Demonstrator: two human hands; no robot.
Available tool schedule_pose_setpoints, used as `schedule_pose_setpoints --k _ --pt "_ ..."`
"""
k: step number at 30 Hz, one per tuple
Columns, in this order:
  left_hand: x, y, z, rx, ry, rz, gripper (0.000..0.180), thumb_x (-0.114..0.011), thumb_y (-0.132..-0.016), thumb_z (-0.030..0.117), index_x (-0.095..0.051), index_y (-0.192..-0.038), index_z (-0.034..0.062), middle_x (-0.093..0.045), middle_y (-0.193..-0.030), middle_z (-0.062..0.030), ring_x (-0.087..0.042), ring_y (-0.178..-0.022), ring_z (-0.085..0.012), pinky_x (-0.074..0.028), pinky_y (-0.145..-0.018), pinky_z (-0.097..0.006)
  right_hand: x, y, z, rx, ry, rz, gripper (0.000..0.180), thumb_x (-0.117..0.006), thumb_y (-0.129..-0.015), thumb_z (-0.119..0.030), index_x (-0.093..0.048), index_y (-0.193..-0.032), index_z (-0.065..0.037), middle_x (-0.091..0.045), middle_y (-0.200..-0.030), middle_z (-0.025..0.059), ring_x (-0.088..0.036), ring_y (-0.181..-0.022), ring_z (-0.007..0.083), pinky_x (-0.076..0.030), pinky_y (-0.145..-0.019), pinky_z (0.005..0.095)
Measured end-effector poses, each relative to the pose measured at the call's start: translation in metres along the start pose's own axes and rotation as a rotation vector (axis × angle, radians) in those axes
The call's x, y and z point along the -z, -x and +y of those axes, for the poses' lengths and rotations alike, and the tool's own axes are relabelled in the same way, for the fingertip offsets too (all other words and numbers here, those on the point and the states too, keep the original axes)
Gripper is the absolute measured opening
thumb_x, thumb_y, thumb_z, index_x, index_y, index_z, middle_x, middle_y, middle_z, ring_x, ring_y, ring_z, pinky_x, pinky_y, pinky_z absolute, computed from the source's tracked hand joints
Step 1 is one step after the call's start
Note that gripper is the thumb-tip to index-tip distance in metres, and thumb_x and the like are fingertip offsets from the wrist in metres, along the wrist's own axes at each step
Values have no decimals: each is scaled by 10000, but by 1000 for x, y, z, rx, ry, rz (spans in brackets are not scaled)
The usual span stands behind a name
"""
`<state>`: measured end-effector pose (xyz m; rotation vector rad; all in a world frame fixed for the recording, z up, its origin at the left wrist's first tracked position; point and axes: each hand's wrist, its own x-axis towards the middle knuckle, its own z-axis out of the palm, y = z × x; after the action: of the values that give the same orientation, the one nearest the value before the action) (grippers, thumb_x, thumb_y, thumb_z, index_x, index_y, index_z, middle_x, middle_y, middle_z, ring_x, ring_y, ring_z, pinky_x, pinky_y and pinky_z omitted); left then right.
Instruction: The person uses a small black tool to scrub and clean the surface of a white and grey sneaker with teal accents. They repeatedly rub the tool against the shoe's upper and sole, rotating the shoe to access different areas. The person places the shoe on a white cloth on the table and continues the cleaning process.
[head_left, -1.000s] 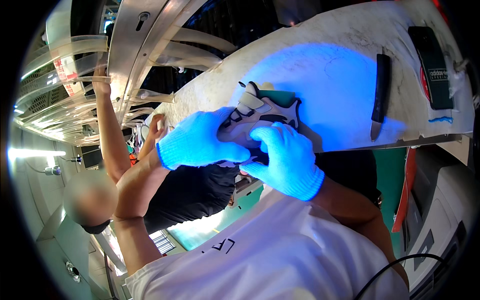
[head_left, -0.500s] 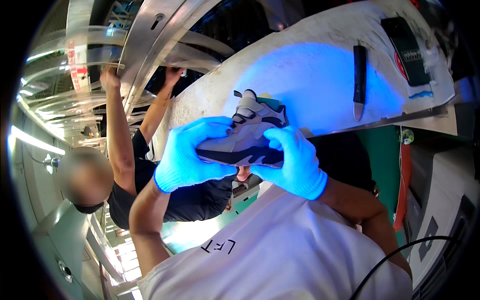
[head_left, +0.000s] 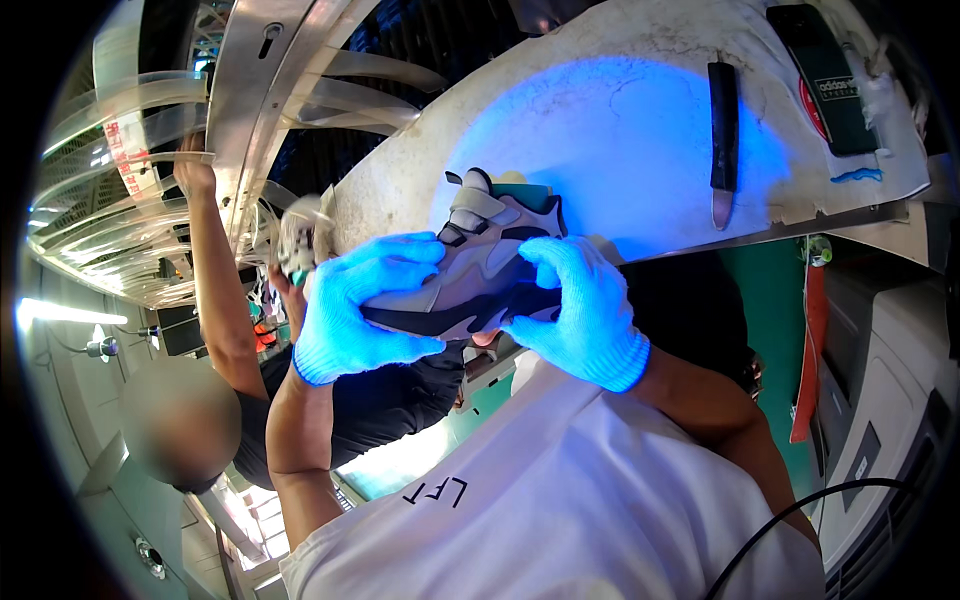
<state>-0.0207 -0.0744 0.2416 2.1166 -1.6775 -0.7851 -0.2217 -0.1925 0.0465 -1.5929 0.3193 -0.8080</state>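
While both gloved hands share the load, the shoe [head_left: 478, 268] is side-on, toe at 9 o'clock, heel at 3, sole toward 6, before the near edge of the table [head_left: 395, 180]. A pool of blue light [head_left: 640, 135] spreads beyond it at 1 o'clock.

The likeliest mishap seems a slip: smooth glove fabric gives little bite, so a loosened thumb under the sole could let the shoe roll or drop past the table's edge. Squeezing hard at the toe might dent the upper. At 2 o'clock the knife [head_left: 723, 145] lies with its blade toward the person, near the edge; a wide outward sweep of the right hand [head_left: 590, 318] could brush the blade or knock it off. The phone [head_left: 827, 85], farther out at 2 o'clock, appears less exposed. Another shoe [head_left: 300, 238], blurred at about 9:30 near a co-worker's hand [head_left: 288, 290], could bump the left hand [head_left: 352, 310] if either strays.

The left hand sits between 8 and 9 o'clock, spread into a wide C, fingers over the toe and thumb beneath the sole. The right hand, between 3 and 4, is curled more tightly, its fingers bent against the heel side and its thumb reaching the sole's lower edge. Both grip the shoe; exact contact under the sole is hidden.
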Motion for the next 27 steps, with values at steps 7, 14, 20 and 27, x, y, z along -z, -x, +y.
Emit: schedule_pose_setpoints --k 7,14,20,27 --pt "0 2 -16 -16 63 -4 604 -1075 -606 242 -778 -1064 -18 -778 -1319 -220 -748 -1312 -392 -605 -1077 -457 3 -6 2 -92 -6 -86 868 -1070 -659 -173 -597 -1380 -74 -667 -1123 126 -734 -898 256 -624 -761 412" --pt "0 4 -18 34 46 22 653 -1073 -624 258 -761 -1136 -1 -781 -1329 -232 -772 -1273 -372 -610 -1068 -433 1 -2 1 -52 36 -84 898 -1055 -702 -176 -576 -1452 -57 -677 -1141 146 -751 -920 295 -635 -772 419" --pt "-5 1 6 77 -40 42 645 -1072 -630 286 -777 -1122 -10 -783 -1337 -246 -792 -1232 -352 -619 -1061 -432 9 16 -20 -132 -40 -66 920 -1005 -757 -126 -543 -1548 -45 -690 -1105 162 -721 -911 311 -628 -774 430" --pt "-4 -7 12 -10 -68 30 581 -1058 -641 256 -785 -1078 -13 -787 -1308 -233 -785 -1234 -369 -629 -1045 -443 13 -3 -16 -33 43 -109 1000 -1035 -732 -180 -537 -1592 -75 -676 -1123 131 -711 -889 277 -621 -787 424"
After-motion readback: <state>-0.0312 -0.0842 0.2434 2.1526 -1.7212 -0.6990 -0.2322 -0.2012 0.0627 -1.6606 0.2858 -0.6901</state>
